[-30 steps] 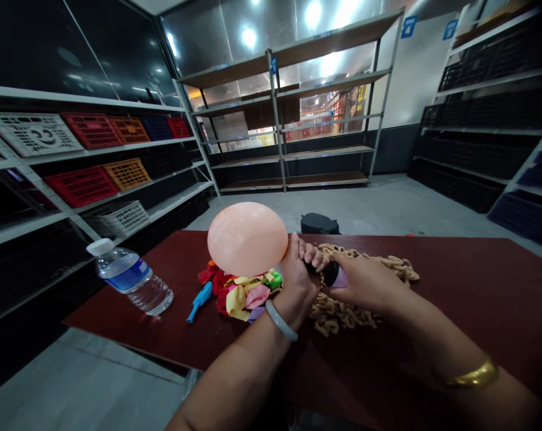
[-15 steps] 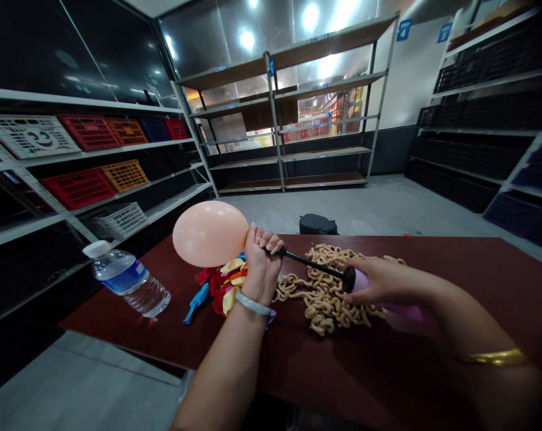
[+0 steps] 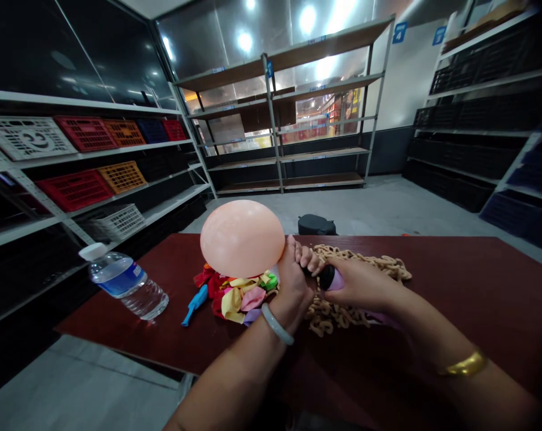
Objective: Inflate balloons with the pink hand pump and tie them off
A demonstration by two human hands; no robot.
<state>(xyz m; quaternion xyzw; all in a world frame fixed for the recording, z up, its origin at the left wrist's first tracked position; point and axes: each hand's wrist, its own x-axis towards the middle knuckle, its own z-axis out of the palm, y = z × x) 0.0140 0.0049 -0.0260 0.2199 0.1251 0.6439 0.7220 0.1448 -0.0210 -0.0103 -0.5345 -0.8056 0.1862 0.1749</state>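
- Gripping where the peach balloon [image 3: 243, 238] meets the pump [image 3: 331, 278], my left hand [image 3: 293, 280] is clenched into a fist, and the inflated balloon stands just above it.
- My right hand [image 3: 365, 284] is wrapped tight around the pump's purple barrel, touching the left.
- Both hands sit over the table [image 3: 468, 281], near its middle and back from the near edge.
- To their left are a heap of limp balloons [image 3: 237, 294], a blue tool [image 3: 194, 304] and a water bottle [image 3: 124, 287], the bottle close to the left edge.
- A beige chain pile [image 3: 378, 266] lies just behind my right hand.
- I see open tabletop stretching off to the right.
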